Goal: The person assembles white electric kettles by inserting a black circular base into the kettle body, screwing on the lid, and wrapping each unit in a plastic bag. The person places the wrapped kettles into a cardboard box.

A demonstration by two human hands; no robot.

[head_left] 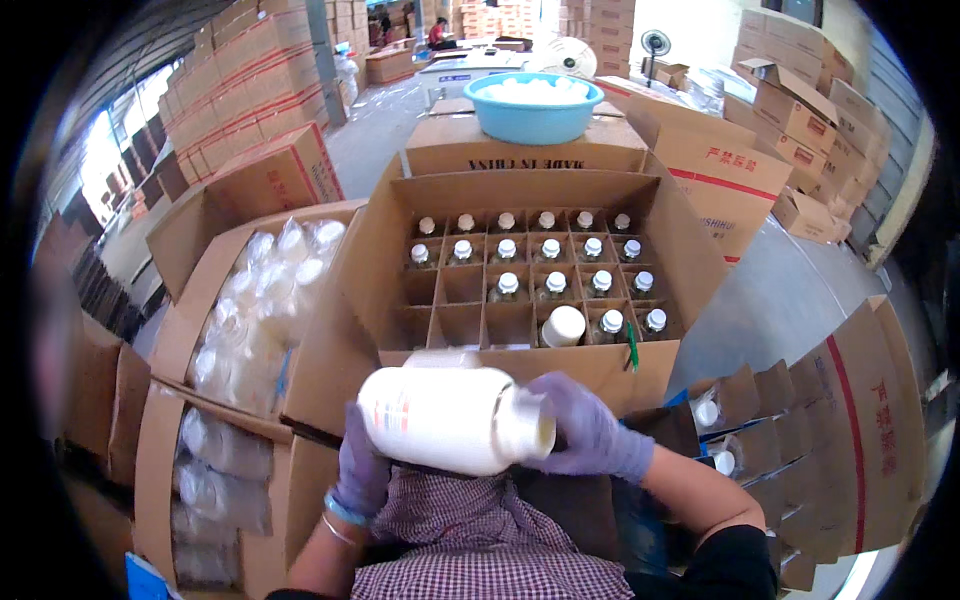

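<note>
A large white plastic bottle with a printed label lies tilted on its side in front of me, its uncapped mouth pointing right. My left hand, in a pale purple glove, grips its base end. Against the bottle's neck is my gloved right hand, fingers curled, with the tips partly hidden behind the neck. Part of another white object shows just behind the bottle. Beyond my hands stands an open carton with cardboard dividers, holding several white-capped clear bottles and one wider white-topped bottle.
A green pen is at the carton's near edge. Cartons of clear plastic bottles stand at left. Behind sits a blue basin of white items. An open carton with white-capped bottles is at right. Stacked boxes rise behind.
</note>
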